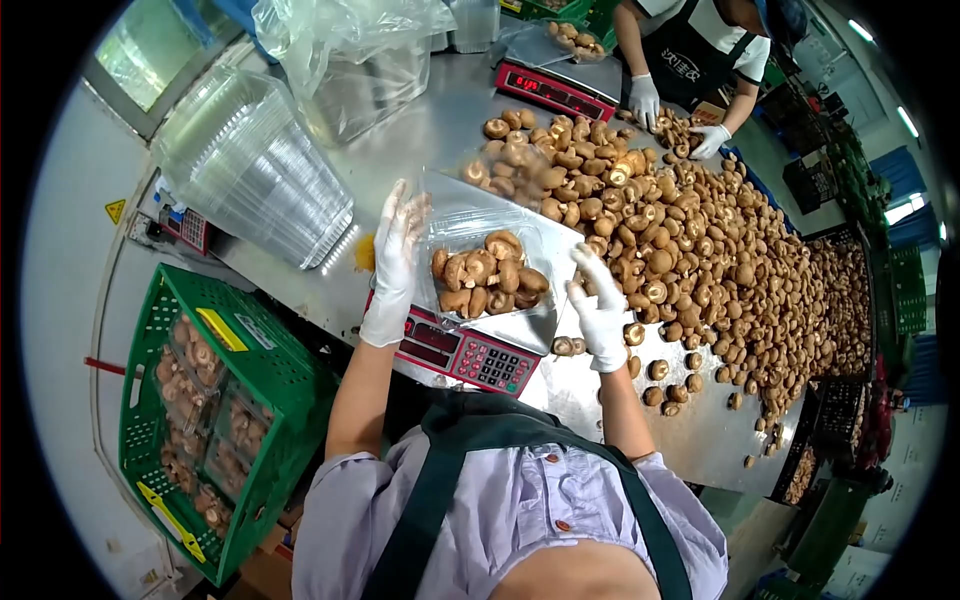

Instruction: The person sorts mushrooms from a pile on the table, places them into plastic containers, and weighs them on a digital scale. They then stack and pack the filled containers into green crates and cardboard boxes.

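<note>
The clear box (535, 235) sits on the red scale (465, 358), right between the two hands. Brown mushrooms (485, 275) lie in it in a small heap. The left hand (396, 260), in a white glove, is close by the left side of the box. Its fingers point up, straight and loose, and I can't tell if they touch the plastic. The right hand (601, 312), in a white glove too, is just off the right side. Its fingers are spread wide and hold nothing.

The box looks thin and light, so it should bend if you squeeze it hard. It is shiny, so it may slip a bit in gloves. The mushrooms look firm but a little soft, and I think they could get dents or lose a stem if pressed. The best hold should be low down on both sides, one hand on each, with fingers under the bottom. The thin rim might crack or fold if it had to take all the weight.

There is not much to read. The far scale (557, 92) has red numbers lit up, but they are too small to be sure of. The near scale has a dark screen, and I can't read its keys. The other person's dark apron (690, 62) has white letters that look Chinese. The green crate (300, 365) has a yellow label whose words are too tiny. A yellow triangle sign (115, 211) is on the wall.
</note>
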A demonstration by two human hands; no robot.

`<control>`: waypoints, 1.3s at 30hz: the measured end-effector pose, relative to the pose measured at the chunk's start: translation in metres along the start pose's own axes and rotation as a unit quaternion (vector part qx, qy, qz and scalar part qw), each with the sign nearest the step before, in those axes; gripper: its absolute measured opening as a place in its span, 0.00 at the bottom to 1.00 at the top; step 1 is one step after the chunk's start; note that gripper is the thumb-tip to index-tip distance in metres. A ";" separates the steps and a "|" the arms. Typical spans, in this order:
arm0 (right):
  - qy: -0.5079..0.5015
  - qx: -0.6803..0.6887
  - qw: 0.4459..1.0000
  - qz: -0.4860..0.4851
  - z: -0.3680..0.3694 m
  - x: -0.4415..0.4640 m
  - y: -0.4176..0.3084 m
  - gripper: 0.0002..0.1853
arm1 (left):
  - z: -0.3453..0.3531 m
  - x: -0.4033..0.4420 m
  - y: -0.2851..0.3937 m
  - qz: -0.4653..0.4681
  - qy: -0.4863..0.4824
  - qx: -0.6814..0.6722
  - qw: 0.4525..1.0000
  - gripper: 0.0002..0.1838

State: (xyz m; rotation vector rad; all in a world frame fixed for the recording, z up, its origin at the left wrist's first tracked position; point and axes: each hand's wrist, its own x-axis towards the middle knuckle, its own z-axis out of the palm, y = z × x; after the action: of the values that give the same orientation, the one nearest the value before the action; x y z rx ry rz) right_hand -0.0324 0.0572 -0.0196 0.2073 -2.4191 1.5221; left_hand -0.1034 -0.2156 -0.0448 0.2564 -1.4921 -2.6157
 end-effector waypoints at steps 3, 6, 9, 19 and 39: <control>0.035 0.153 0.980 0.123 -0.013 -0.001 0.004 0.18 | -0.006 -0.019 0.022 0.127 -0.190 0.116 0.967 0.21; 0.012 0.173 0.970 0.169 -0.017 -0.005 0.009 0.21 | -0.015 -0.053 0.031 0.227 -0.225 0.417 0.851 0.16; -0.047 0.145 0.964 0.218 -0.008 -0.008 0.029 0.25 | -0.015 -0.088 0.011 0.217 -0.116 0.514 0.822 0.22; -0.191 0.227 0.900 0.319 -0.002 -0.009 0.046 0.08 | -0.018 -0.115 -0.006 -0.181 -0.035 0.209 0.960 0.06; 0.010 -0.106 0.957 -0.271 -0.001 -0.024 0.009 0.16 | -0.027 -0.109 0.001 0.329 -0.120 0.481 0.803 0.23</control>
State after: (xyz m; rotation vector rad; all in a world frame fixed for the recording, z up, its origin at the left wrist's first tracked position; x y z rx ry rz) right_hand -0.0116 0.0617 -0.0344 0.7345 -2.2285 1.0082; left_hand 0.0084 -0.2186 -0.0475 -0.4643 -2.3267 -1.2294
